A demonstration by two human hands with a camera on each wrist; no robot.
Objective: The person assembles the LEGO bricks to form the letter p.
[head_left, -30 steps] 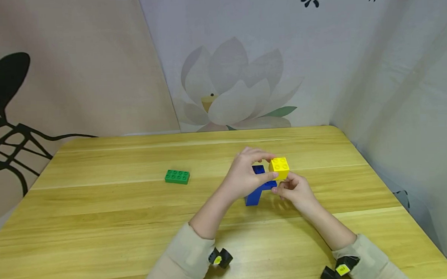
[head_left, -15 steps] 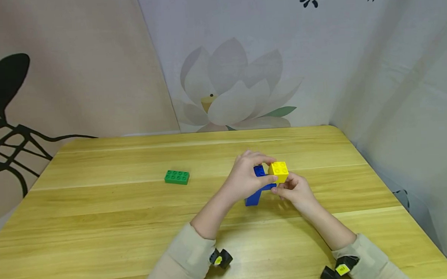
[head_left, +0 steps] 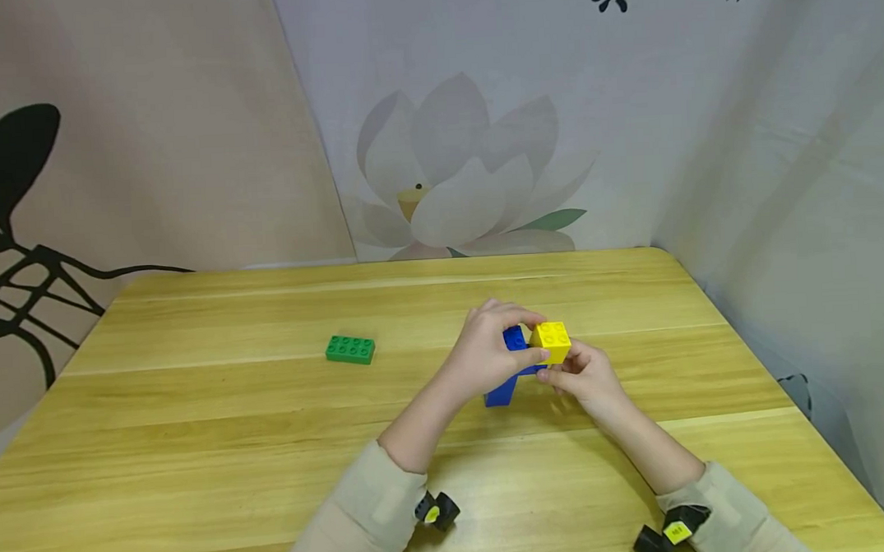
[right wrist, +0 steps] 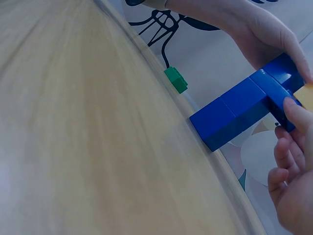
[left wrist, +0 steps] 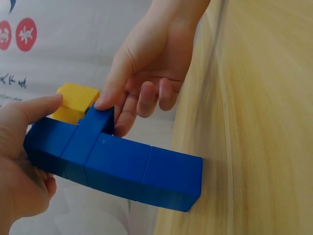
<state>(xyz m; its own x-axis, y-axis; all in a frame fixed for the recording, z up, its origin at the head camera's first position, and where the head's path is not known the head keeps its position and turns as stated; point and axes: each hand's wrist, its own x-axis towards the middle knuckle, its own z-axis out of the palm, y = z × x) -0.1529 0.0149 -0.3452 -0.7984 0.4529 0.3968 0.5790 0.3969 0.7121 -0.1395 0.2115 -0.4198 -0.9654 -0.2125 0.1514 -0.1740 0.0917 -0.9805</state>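
Note:
A tower of blue toy building bricks (head_left: 501, 393) stands upright on the table, with one blue brick (left wrist: 90, 128) jutting sideways near its top. Over that jutting end sits a square yellow brick (head_left: 552, 343), its studs facing up. My left hand (head_left: 484, 350) reaches across the tower and pinches the yellow brick between thumb and fingers. From the other side, my right hand (head_left: 589, 380) pinches the end of the jutting blue brick, thumb (right wrist: 296, 110) on its near face and fingers beneath. In the head view my left hand hides part of the tower.
A green eight-stud brick (head_left: 351, 350) lies alone on the wooden table (head_left: 220, 450), left of the tower. Behind the table's far edge hangs a pale curtain (head_left: 476, 44) printed with a lotus. Both wrists wear small black cameras.
The yellow brick, held by my left hand, has come down slightly toward the jutting blue brick. My right hand has stayed nearly still, and the green brick has not moved.

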